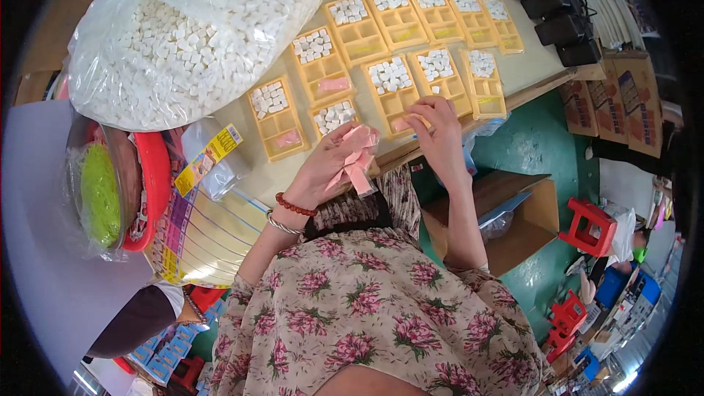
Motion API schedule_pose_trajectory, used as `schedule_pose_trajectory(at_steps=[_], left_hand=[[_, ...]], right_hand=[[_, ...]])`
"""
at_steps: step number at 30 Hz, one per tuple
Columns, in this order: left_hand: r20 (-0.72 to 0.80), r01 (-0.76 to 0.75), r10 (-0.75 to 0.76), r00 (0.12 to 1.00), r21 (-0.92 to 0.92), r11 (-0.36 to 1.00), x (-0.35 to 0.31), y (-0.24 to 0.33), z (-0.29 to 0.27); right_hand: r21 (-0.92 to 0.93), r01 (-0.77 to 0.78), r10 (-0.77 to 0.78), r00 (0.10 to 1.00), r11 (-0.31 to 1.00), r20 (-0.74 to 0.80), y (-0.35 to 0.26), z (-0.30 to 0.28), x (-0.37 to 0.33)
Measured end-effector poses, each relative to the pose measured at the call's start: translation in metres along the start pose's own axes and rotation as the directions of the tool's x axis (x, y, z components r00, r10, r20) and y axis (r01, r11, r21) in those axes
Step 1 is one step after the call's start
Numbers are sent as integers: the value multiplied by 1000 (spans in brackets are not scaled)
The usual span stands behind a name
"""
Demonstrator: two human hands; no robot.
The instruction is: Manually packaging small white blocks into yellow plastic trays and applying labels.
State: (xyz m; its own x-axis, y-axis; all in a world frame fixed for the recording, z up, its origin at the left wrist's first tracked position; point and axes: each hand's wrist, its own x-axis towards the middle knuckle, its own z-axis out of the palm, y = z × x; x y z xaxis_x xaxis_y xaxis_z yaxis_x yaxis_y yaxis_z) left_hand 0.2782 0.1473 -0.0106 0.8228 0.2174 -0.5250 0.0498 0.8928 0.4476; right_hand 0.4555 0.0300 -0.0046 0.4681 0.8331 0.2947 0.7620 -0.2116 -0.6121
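Note:
My left hand (328, 163) is closed around a loose bunch of pink packets (357, 155), held just off the table's front edge. The fingers of my right hand (442, 137) pinch at a single pink packet (400, 124) in the near compartment of a yellow divided tray (394, 105). White cubes (390, 75) fill that tray's far compartment. To the left, two similar trays hold a pink packet each, one packet (286, 138) at the near left and another packet (334, 84) farther back. Part of the tray (317, 116) behind my left hand is hidden.
Rows of yellow trays with white cubes cover the table (253, 154). A large clear bag of white cubes (183, 51) stands at the far left, near a red basin (155, 191). Black boxy devices (546, 0) with cables sit far right. An open carton (513, 213) is on the floor.

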Motion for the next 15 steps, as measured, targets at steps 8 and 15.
schedule_pose_trajectory(at_steps=[8, 15], left_hand=[[0, -137, 138, 990, -70, 988, 2, -7, 6], [42, -148, 150, 988, -47, 988, 5, -6, 16]], right_hand=[[615, -449, 317, 893, 648, 319, -46, 27, -12], [766, -481, 375, 865, 426, 334, -34, 17, -14]])
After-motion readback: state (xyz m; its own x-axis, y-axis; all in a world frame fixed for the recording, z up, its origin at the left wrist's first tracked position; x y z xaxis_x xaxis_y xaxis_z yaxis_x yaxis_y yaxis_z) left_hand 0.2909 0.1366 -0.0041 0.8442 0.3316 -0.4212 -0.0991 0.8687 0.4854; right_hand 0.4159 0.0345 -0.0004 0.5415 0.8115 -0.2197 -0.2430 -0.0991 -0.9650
